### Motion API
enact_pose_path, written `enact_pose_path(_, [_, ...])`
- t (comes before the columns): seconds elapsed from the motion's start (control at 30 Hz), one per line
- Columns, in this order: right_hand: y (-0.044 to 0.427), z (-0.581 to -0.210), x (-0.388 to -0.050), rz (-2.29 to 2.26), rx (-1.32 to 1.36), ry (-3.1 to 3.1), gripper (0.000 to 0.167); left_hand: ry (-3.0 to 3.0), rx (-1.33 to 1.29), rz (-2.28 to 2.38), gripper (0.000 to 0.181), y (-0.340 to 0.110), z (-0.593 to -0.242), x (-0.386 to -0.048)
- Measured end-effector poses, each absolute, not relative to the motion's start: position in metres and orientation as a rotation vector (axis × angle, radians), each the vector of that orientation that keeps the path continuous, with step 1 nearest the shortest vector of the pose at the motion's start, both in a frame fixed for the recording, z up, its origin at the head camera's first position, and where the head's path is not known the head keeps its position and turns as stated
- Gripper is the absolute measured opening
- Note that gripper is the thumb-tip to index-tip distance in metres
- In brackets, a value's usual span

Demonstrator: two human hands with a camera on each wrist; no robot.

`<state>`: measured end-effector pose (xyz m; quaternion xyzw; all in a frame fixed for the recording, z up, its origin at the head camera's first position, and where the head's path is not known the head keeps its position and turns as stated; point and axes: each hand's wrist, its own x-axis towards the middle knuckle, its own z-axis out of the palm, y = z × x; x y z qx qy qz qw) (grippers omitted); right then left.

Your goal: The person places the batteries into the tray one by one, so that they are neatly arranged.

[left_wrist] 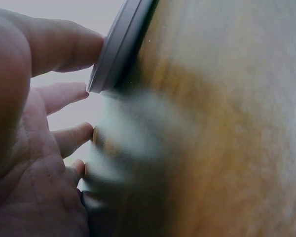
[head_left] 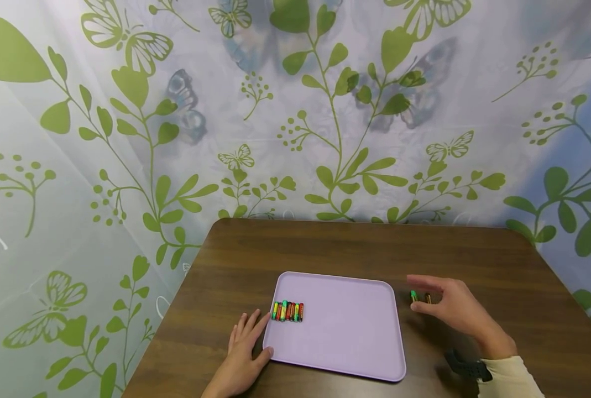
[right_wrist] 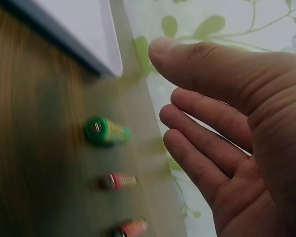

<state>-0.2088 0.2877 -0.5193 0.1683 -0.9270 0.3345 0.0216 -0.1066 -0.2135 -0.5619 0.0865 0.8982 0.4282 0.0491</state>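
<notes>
On the left part of a lilac tray (head_left: 345, 326), several batteries (head_left: 287, 311) stand side by side in a row, in green, red and black. My left hand (head_left: 242, 354) lies at the tray's left edge, fingers spread, with the thumb touching the rim. Right of the tray, my right hand (head_left: 456, 309) hovers by loose batteries, its thumb and fingers apart and nothing between them. In the right wrist view a green battery (right_wrist: 106, 131) is nearest the tray, then a smaller red battery (right_wrist: 118, 181) and another red and black battery (right_wrist: 129, 228).
The brown wooden table (head_left: 365, 249) extends behind and to both sides of the tray. A curtain (head_left: 295, 110) with green leaves and butterflies hangs beyond its back edge. A dark band (head_left: 466, 366) is around the right wrist, by a light sleeve (head_left: 509, 378).
</notes>
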Motion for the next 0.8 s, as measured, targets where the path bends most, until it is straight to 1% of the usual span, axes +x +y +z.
enact_pose_path(0.2, [0.313, -0.518, -0.208, 0.964, 0.476, -2.920, 0.065, 2.746, 0.272, 1.297, 0.071, -0.213, -0.563, -0.107])
enact_pose_path(0.43, [0.335, -0.525, -0.207, 0.855, 0.485, -2.918, 0.066, 2.757, 0.274, 1.301, 0.071, -0.213, -0.563, -0.107])
enact_pose_path(0.8, [0.352, -0.541, -0.205, 0.785, 0.433, -2.964, 0.066, 2.753, 0.268, 1.289, 0.071, -0.212, -0.561, -0.105])
